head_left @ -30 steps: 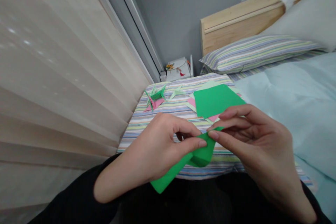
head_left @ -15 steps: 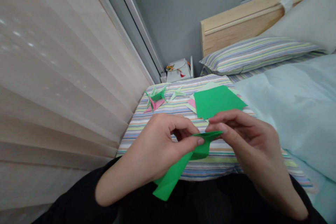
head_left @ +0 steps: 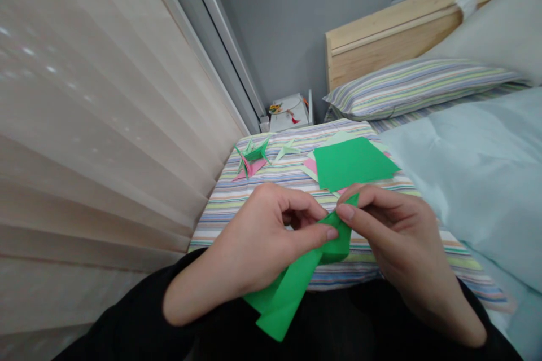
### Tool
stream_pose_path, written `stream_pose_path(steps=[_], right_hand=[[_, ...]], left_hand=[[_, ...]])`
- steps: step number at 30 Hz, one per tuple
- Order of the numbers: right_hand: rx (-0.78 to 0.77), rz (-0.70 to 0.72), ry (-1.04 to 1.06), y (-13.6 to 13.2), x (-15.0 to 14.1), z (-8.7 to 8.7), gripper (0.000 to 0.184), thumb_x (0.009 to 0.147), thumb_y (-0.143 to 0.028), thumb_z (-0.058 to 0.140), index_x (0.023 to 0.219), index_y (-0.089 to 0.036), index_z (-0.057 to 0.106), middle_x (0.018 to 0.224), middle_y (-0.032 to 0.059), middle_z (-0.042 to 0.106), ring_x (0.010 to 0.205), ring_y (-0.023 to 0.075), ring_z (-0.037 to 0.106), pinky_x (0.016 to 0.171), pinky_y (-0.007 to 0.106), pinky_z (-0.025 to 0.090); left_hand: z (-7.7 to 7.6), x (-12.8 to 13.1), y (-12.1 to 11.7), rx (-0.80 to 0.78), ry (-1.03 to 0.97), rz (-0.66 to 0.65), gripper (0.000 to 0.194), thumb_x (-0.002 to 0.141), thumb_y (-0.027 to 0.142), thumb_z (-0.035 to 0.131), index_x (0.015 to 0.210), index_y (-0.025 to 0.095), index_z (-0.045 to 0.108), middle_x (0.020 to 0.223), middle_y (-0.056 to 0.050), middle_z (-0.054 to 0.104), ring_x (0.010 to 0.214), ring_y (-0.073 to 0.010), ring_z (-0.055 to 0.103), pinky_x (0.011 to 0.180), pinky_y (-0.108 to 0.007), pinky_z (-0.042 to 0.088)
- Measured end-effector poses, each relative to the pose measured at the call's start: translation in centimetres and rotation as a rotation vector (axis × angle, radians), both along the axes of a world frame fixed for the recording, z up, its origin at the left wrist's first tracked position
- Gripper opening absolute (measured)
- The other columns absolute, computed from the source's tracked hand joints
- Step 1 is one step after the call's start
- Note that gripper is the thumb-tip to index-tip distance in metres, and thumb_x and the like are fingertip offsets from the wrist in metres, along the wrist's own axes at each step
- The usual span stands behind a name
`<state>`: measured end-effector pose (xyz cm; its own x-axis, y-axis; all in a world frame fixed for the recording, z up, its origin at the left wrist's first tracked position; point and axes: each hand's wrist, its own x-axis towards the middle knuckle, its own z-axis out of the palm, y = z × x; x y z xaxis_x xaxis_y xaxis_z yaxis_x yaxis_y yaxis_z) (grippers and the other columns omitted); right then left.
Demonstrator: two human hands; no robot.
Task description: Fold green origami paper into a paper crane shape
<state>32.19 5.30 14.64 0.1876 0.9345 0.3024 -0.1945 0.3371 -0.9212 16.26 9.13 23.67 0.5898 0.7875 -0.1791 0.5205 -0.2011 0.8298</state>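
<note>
Folded green origami paper (head_left: 288,299) held above a striped bedcover

A bed fills the right of the view, with a pale blue duvet (head_left: 478,180), a pine headboard (head_left: 393,48) and a striped pillow (head_left: 415,87). A pleated cream blind (head_left: 97,124) runs down the left. A striped cover (head_left: 220,223) lies across the bed below the hands.

The paper is over this cover, with its long folded end hanging toward the person's black-clothed lap. It looks light, thin and crisp: easily creased or torn, and best taken by its folded edges between finger and thumb. The left hand (head_left: 249,237) is curled, its thumb pressed on the paper's centre. The right hand (head_left: 400,237) pinches the upper point.

Beyond the hands, a flat green sheet (head_left: 351,163) lies over pink paper (head_left: 310,166). Further left are a folded green paper model (head_left: 255,152), a pink piece (head_left: 249,168) and a pale green piece (head_left: 287,149).
</note>
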Motion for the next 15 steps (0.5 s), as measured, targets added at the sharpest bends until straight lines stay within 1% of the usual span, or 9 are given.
stream_pose_path(steps=[2, 6, 8, 10, 12, 15], right_hand=[[-0.013, -0.014, 0.012, 0.1, 0.0, -0.2, 0.029, 0.084, -0.032, 0.078, 0.063, -0.021, 0.062, 0.071, 0.0011, 0.064, 0.067, 0.0146, 0.058, 0.054, 0.024, 0.045], [-0.024, -0.067, 0.005, 0.2, -0.1, -0.1, 0.029, 0.083, -0.034, 0.078, 0.063, -0.021, 0.061, 0.073, 0.0019, 0.065, 0.069, 0.0156, 0.060, 0.056, 0.024, 0.046], [-0.030, -0.083, -0.005, 0.2, -0.2, -0.1, 0.030, 0.083, -0.034, 0.078, 0.063, -0.020, 0.061, 0.072, 0.0017, 0.065, 0.068, 0.0151, 0.059, 0.056, 0.024, 0.046], [-0.037, -0.101, -0.017, 0.3, -0.4, -0.2, 0.030, 0.083, -0.036, 0.077, 0.064, -0.021, 0.060, 0.071, 0.0010, 0.063, 0.066, 0.0143, 0.057, 0.054, 0.023, 0.046], [-0.042, -0.124, -0.015, 0.5, -0.6, -0.5, 0.028, 0.083, -0.037, 0.077, 0.066, -0.021, 0.062, 0.068, -0.0001, 0.060, 0.063, 0.0137, 0.055, 0.053, 0.023, 0.045], [-0.038, -0.104, 0.015, 0.7, -0.7, -0.9, 0.025, 0.082, -0.039, 0.078, 0.071, -0.022, 0.065, 0.067, -0.0013, 0.058, 0.061, 0.0134, 0.052, 0.053, 0.023, 0.045]], left_hand=[[-0.1, 0.1, -0.1, 0.008, -0.004, 0.005, 0.012, 0.082, 0.025, 0.071, 0.074, 0.017, 0.074, 0.069, -0.001, 0.070, 0.065, -0.0139, 0.061, 0.060, -0.024, 0.047], [-0.4, 0.2, -0.2, 0.111, -0.059, 0.067, 0.008, 0.080, 0.025, 0.075, 0.081, 0.017, 0.074, 0.075, -0.002, 0.072, 0.070, -0.0151, 0.063, 0.066, -0.025, 0.050], [-0.5, 0.2, -0.2, 0.137, -0.068, 0.058, 0.007, 0.081, 0.023, 0.074, 0.081, 0.016, 0.074, 0.076, -0.002, 0.072, 0.073, -0.0153, 0.064, 0.068, -0.026, 0.050], [-0.7, 0.3, -0.1, 0.128, -0.049, 0.030, 0.009, 0.083, 0.022, 0.072, 0.077, 0.016, 0.073, 0.073, -0.001, 0.070, 0.071, -0.0144, 0.061, 0.067, -0.025, 0.049], [-0.9, 0.3, 0.0, 0.082, -0.064, 0.032, 0.013, 0.083, 0.023, 0.072, 0.073, 0.016, 0.072, 0.067, 0.000, 0.067, 0.065, -0.0130, 0.058, 0.062, -0.024, 0.046], [-1.5, 0.5, 0.0, -0.009, -0.194, 0.106, 0.016, 0.082, 0.027, 0.075, 0.073, 0.015, 0.071, 0.067, 0.000, 0.066, 0.064, -0.0123, 0.057, 0.060, -0.023, 0.045]])
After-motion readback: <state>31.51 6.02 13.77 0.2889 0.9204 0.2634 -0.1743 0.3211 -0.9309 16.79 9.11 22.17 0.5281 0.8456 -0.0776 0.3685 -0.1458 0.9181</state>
